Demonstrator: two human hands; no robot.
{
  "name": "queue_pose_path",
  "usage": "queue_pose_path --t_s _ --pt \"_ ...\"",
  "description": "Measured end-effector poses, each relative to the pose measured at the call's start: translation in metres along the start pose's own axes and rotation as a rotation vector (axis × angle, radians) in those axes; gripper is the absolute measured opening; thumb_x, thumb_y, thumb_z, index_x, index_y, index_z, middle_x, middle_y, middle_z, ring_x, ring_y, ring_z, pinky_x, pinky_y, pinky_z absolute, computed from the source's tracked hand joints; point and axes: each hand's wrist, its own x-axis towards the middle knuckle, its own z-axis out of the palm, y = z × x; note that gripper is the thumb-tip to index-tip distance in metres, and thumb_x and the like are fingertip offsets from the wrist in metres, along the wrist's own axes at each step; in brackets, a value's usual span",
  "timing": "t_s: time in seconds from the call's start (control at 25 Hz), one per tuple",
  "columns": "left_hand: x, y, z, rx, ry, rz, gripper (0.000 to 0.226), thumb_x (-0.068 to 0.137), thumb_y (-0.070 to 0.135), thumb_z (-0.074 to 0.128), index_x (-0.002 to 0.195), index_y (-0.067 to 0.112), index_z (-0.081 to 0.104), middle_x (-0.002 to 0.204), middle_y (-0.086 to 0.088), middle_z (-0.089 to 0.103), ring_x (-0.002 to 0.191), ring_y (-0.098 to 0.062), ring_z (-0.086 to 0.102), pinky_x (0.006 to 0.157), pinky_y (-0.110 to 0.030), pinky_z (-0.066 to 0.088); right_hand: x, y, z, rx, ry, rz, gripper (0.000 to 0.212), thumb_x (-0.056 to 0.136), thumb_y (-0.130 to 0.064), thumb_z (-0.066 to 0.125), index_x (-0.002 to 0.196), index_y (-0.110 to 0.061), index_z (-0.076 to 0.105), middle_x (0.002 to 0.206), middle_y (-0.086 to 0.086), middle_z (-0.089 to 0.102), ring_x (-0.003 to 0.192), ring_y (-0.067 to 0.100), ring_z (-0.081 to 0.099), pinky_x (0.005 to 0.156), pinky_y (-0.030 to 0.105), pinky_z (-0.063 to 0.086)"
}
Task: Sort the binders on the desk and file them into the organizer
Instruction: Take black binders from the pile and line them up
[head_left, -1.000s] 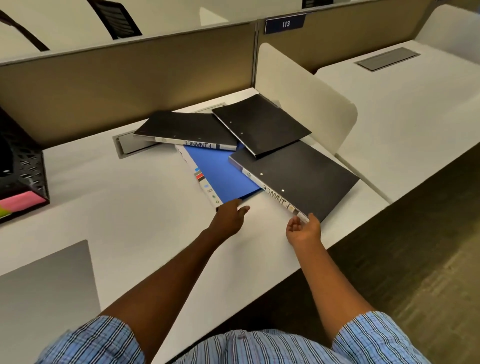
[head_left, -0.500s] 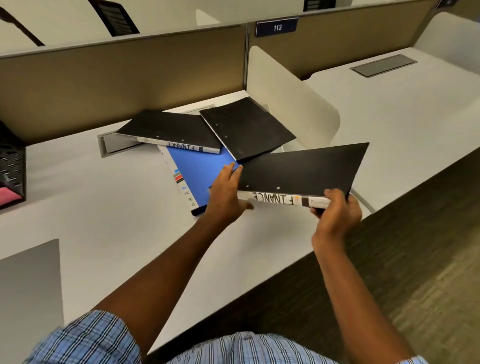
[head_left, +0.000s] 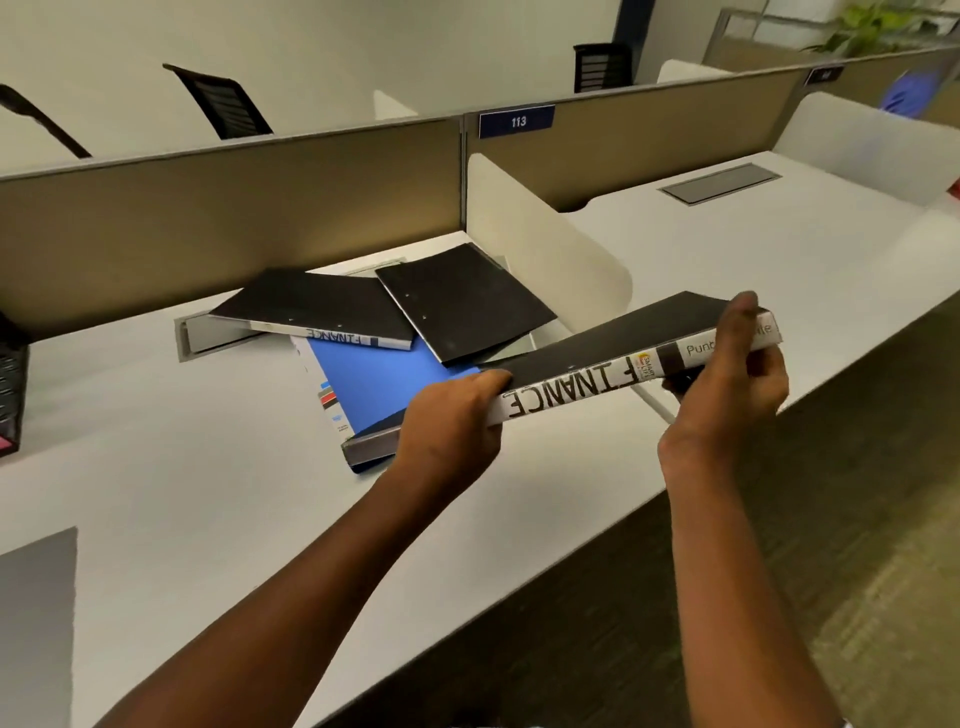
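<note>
I hold a black binder (head_left: 613, 345) with a white spine reading FINANCE in the air above the desk, spine towards me. My left hand (head_left: 451, 426) grips its left end and my right hand (head_left: 727, 374) grips its right end. On the desk behind lie a blue binder (head_left: 379, 384), a second black FINANCE binder (head_left: 317, 306) and another black binder (head_left: 462, 301), overlapping one another. The black mesh organizer (head_left: 11, 384) shows only partly at the left edge.
The white desk (head_left: 182, 483) has a grey cable hatch (head_left: 208, 338) under the back binder. A white side divider (head_left: 540, 244) stands right of the pile. A tan partition (head_left: 234, 208) closes the back. A grey panel (head_left: 36, 623) lies front left.
The black FINANCE binder has been lifted off the pile and raised higher towards me, with both hands now on its ends. The view has tilted upward.
</note>
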Motion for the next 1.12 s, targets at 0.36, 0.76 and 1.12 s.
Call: queue_pose_path --t_s 0.36,0.76,1.12 --pt "-0.021 -0.009 -0.045 -0.063 0.007 -0.409 0.027 0.083 0.024 0.066 0.110 0.022 0.064 0.094 -0.001 0.071 0.073 -0.018 0.058 0.058 -0.022 0.047 -0.036 0.031 0.042 -0.154 -0.504 -0.288 0.029 0.098 -0.041 0.030 0.116 -0.026 0.047 0.112 -0.002 0.061 0.107 0.006 0.061 0.087 0.020 0.051" --pt "-0.084 -0.065 -0.095 -0.630 0.169 -1.098 0.039 0.075 0.041 0.074 0.104 0.032 0.051 0.094 0.014 0.056 0.073 -0.008 0.056 0.083 -0.039 0.052 -0.112 0.166 0.062 -0.969 -0.863 0.162 0.068 0.095 -0.051 0.046 0.142 -0.003 0.035 0.142 0.020 0.042 0.130 0.035 0.041 0.104 0.042 0.036" --pt "-0.173 -0.175 -0.129 -0.678 0.264 -1.299 0.047 0.074 0.037 0.076 0.111 0.022 0.051 0.104 0.004 0.060 0.082 -0.017 0.062 0.074 -0.032 0.054 -0.203 0.207 0.067 -0.759 -0.881 0.425 0.029 0.090 -0.041 0.061 0.098 -0.013 0.063 0.097 0.002 0.066 0.084 0.015 0.060 0.065 0.026 0.043"
